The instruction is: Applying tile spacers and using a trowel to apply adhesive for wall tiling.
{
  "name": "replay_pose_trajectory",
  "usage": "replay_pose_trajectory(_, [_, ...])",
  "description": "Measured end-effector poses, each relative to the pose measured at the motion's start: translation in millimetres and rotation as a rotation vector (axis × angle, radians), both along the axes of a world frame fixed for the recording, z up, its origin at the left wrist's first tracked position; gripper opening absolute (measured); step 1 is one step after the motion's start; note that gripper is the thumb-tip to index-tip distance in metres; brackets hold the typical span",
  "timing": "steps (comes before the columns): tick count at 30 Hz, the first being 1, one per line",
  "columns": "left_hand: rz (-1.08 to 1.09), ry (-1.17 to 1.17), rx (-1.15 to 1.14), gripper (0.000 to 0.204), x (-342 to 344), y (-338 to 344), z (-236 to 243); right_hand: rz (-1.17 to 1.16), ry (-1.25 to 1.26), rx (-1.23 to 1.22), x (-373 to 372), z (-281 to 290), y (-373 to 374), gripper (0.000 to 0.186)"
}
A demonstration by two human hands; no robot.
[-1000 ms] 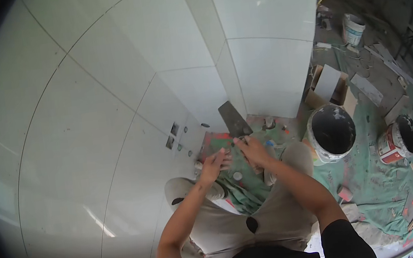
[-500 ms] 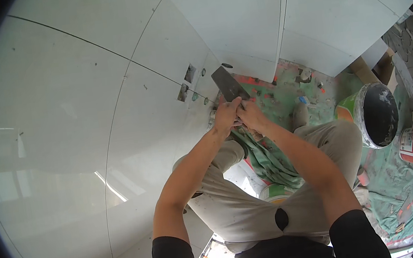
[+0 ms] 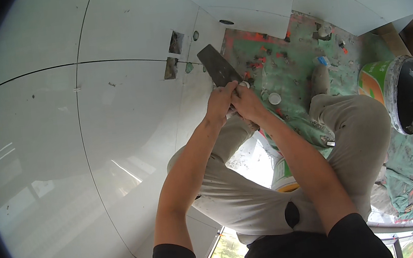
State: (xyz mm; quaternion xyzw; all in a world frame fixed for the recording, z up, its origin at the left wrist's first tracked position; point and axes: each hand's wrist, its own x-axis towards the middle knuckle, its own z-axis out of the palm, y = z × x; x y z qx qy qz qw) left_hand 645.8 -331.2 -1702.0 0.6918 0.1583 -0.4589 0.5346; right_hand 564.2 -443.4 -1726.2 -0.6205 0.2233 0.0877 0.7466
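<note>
Left hand and right hand both clench the handle below the flat dark steel putty knife. Its blade looks light and springy (thin edge), so 2 hands belong on the handle.

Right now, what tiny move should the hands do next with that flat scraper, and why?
Probably tip the putty knife a little left toward the tile joint. Both hands, left hand and right hand, grip its handle, and its dark blade points at the white wall tiles, where the cut-out holes beside it look unfilled.

Tiled wall left, bucket right.
</note>
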Motion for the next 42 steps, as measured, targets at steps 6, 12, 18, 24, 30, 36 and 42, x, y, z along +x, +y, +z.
replay_pose_trajectory(6, [0.142, -0.032, 0.09, 0.034, -11.3, -8.7, 14.5, 0.011, 0.013, 0.046, 6.8, -6.7, 9.9, 0.041])
replay_pose_trajectory(12, [0.232, -0.096, 0.069, 0.032, -13.9, -1.6, 11.4, -0.021, -0.007, 0.082, 9.3, -8.4, 27.2, 0.041])
replay_pose_trajectory(18, [0.257, -0.098, 0.066, 0.032, -12.3, -4.1, 10.0, -0.037, -0.038, 0.04, 11.8, -13.4, 30.0, 0.041])
replay_pose_trajectory(24, [0.192, -0.187, 0.053, 0.032, -12.5, 11.5, -3.1, -0.065, -0.058, 0.096, 10.8, -1.8, 36.0, 0.039])
replay_pose_trajectory(30, [0.247, -0.121, 0.064, 0.032, -15.1, 6.4, 7.3, -0.063, -0.062, 0.103, 9.1, -4.8, 36.4, 0.038])
replay_pose_trajectory(36, [0.165, -0.231, 0.077, 0.034, -15.0, 24.0, -10.2, -0.067, -0.074, 0.112, 9.9, -4.2, 44.1, 0.035])
replay_pose_trajectory(42, [0.228, -0.153, 0.065, 0.035, -13.1, 21.7, -7.0, -0.079, -0.062, 0.104, 10.7, -5.7, 48.0, 0.034])
